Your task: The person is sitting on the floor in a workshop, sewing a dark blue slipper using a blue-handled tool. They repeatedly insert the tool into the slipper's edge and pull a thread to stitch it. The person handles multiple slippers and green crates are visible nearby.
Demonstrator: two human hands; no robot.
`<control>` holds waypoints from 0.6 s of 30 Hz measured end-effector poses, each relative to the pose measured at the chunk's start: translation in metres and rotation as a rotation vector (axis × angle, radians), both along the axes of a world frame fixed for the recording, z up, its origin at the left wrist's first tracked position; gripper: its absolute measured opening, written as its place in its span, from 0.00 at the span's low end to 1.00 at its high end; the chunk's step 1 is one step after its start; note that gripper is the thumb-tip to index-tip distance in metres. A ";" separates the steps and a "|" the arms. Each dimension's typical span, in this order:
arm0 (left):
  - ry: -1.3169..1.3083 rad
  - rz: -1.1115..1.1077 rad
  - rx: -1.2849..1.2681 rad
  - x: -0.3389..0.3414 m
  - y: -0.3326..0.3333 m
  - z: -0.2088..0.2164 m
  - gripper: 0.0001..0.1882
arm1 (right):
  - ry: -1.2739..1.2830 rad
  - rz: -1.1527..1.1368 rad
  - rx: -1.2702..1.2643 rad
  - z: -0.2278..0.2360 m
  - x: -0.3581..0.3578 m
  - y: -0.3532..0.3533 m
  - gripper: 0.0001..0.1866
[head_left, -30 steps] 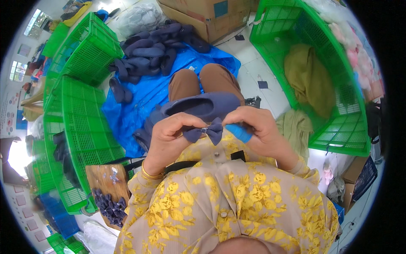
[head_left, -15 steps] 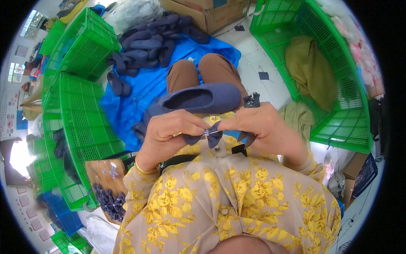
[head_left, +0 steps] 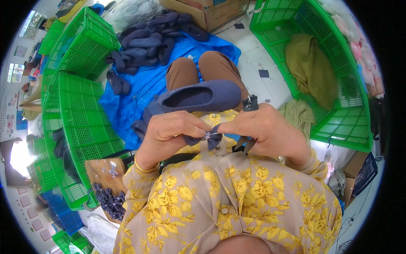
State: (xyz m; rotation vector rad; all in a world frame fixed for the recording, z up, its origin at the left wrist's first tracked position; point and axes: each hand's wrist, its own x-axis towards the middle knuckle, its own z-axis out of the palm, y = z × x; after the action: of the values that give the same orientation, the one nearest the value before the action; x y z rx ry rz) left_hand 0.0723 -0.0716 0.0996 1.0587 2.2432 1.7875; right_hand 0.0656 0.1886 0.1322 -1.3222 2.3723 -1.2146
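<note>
A small dark blue fabric bow (head_left: 214,141), with a pale shiny ornament at its middle, is held in front of my chest. My left hand (head_left: 171,134) pinches one side of it between thumb and fingers. The fingertips of my right hand (head_left: 258,127) meet at the bow's other side, on a thin bright needle (head_left: 214,133) lying across it. Black thread snips (head_left: 245,143) are tucked in the right palm, blades pointing down toward my shirt. Just beyond the hands, a dark blue slip-on shoe (head_left: 201,96) rests across my lap, its opening facing up.
A heap of similar shoes (head_left: 146,42) lies on a blue sheet (head_left: 122,99) ahead. Green crates (head_left: 86,139) stand at left; another crate (head_left: 342,131) at right holds olive cloth (head_left: 311,70). At my left, several bows (head_left: 109,202) lie on a wooden board (head_left: 103,171).
The snips in my right hand have tilted, their blades now pointing more steeply down. Both hands keep their hold on the bow and needle, almost in place.
</note>
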 end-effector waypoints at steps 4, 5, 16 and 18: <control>-0.014 -0.022 0.000 0.000 0.000 -0.002 0.13 | 0.022 0.025 0.034 0.002 0.001 0.001 0.26; -0.022 -0.029 0.001 0.001 -0.001 -0.002 0.13 | 0.019 0.038 0.044 0.004 0.001 0.001 0.26; -0.686 -0.077 0.233 0.020 0.008 -0.019 0.06 | -0.214 0.058 -0.109 -0.033 0.000 0.007 0.30; -0.819 -0.083 0.262 0.025 0.009 -0.020 0.07 | -0.271 0.055 -0.101 -0.037 0.002 0.008 0.29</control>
State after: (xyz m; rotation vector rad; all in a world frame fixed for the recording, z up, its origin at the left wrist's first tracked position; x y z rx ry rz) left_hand 0.0973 -0.0628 0.0793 0.3092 1.4828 2.0066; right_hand 0.0676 0.1969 0.0947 -1.1570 2.0999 -1.4140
